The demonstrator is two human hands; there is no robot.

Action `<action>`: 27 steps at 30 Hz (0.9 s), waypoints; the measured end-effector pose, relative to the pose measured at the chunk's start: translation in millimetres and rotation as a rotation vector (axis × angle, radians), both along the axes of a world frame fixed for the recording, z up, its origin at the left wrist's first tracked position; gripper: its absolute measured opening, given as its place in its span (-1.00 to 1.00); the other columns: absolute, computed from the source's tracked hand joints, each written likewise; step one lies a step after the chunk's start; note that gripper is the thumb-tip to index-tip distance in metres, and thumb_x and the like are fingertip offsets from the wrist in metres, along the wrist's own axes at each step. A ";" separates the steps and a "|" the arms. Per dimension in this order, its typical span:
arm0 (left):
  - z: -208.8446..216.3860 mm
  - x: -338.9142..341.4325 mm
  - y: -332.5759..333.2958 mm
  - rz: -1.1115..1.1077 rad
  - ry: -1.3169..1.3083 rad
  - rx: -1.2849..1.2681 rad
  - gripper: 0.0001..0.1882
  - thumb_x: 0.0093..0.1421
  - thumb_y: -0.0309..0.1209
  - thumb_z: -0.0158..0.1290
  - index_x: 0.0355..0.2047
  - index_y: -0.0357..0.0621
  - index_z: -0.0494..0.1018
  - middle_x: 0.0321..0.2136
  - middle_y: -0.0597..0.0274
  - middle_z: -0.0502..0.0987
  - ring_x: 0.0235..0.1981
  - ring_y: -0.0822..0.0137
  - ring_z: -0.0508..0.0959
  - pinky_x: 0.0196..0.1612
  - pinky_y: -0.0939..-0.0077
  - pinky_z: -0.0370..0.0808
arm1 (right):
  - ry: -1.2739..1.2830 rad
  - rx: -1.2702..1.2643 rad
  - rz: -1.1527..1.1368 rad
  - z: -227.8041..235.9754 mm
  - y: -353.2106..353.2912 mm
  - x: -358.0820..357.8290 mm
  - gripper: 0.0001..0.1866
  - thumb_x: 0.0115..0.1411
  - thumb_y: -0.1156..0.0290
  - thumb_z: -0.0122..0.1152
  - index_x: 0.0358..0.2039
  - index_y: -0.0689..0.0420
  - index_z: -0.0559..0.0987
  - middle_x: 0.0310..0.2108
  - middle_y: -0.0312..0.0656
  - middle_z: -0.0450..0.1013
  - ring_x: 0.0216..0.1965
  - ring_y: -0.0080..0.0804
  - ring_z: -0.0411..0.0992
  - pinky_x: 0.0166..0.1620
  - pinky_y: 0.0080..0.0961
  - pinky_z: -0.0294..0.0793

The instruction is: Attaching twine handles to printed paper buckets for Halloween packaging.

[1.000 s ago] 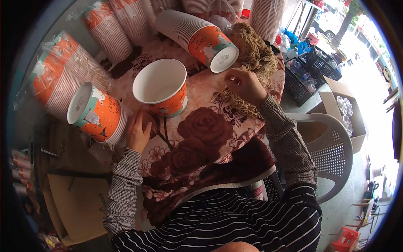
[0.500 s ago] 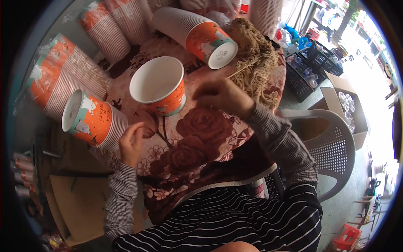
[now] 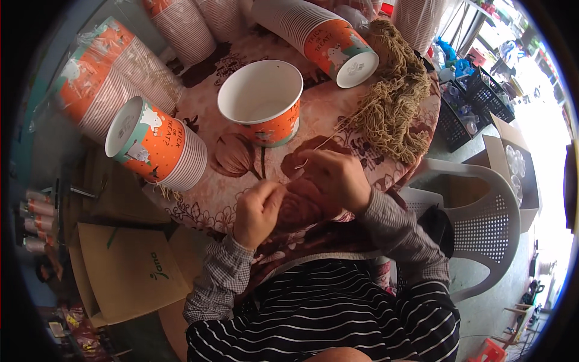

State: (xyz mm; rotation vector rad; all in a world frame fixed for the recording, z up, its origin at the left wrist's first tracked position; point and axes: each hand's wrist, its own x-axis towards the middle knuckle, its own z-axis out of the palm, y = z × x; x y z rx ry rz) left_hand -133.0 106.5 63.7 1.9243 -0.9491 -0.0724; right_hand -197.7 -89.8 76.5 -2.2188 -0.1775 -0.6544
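Observation:
Over the table's near edge, my right hand [image 3: 341,181] is closed in a pinch on a thin string [image 3: 329,140], which trails toward a bundle of tan strings [image 3: 395,96]. Close by on its left, my left hand [image 3: 259,211] has thumb and fingers pressed together; what they hold, if anything, is too small to make out. Beyond both hands stands a single orange paper bucket [image 3: 260,99] with a white inside, its mouth up. To the left lies a stack of nested orange cups [image 3: 160,145], tilted, bottom toward the far left.
A long stack of paper buckets [image 3: 319,42] lies at the back. Plastic-wrapped stacks [image 3: 108,78] fill the far left. The round table has a flowered cloth [image 3: 199,96]. A grey plastic chair [image 3: 482,241] is on the right, an open cardboard box [image 3: 132,271] low on the left.
My hands have come together from either side over the near part of the table. A string now shows at my right hand. The whole view has shifted somewhat.

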 end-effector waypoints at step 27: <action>3.2 -43.6 15.9 0.069 0.078 0.007 -0.77 0.25 -0.44 0.03 -0.52 -0.32 0.36 -0.67 0.18 0.36 -0.65 0.35 0.37 -0.54 0.52 0.32 | 0.062 0.474 0.139 -38.1 55.8 -48.6 -0.89 0.10 0.56 0.27 -0.34 0.24 0.54 -0.46 -0.24 0.46 -0.46 -0.59 0.46 -0.43 -0.63 0.43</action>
